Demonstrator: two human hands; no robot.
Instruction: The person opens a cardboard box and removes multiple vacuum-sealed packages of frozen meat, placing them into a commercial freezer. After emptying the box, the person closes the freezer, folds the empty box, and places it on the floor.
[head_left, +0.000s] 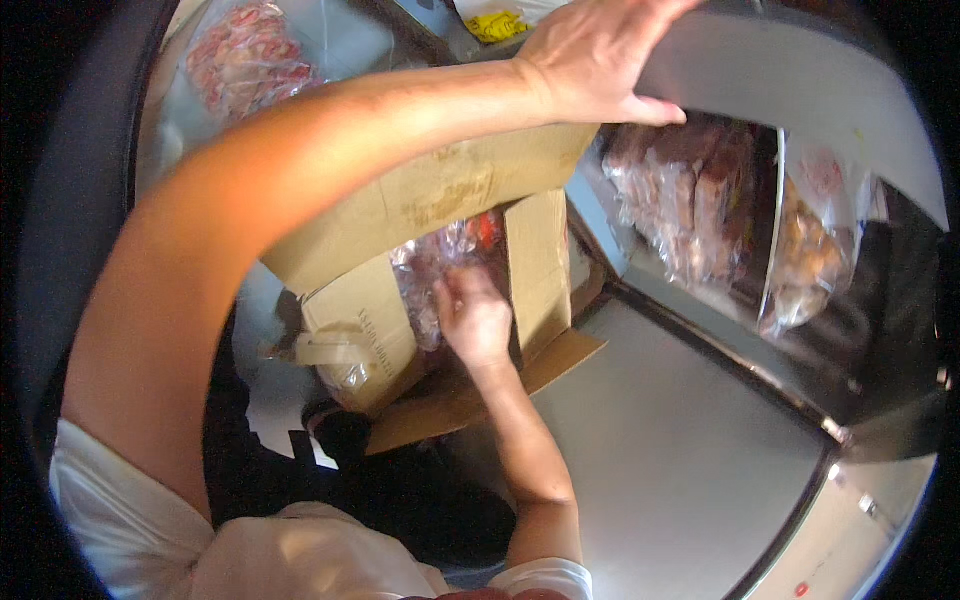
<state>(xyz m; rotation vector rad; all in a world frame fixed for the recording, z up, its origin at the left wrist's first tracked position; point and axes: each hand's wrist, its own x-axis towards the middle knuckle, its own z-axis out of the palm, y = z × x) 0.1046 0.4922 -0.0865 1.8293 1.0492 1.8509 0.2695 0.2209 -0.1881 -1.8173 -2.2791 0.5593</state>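
My left hand reaches across above an open cardboard box to a grey surface at the top, thumb spread; some fingertips are cut off by the picture's edge. My right hand is inside the box, its fingers curled and blurred, at plastic-wrapped packages; whether it grips one does not show. A red item lies beyond it in the box. The box flaps stand open, one bearing printed writing, with loose tape on the left side.
Bagged frozen pieces and a bag of orange-brown food sit in a metal-edged cold compartment at right. Bagged reddish meat lies upper left, a yellow package at the top. A smooth metal panel spans lower right. A dark shoe is below the box.
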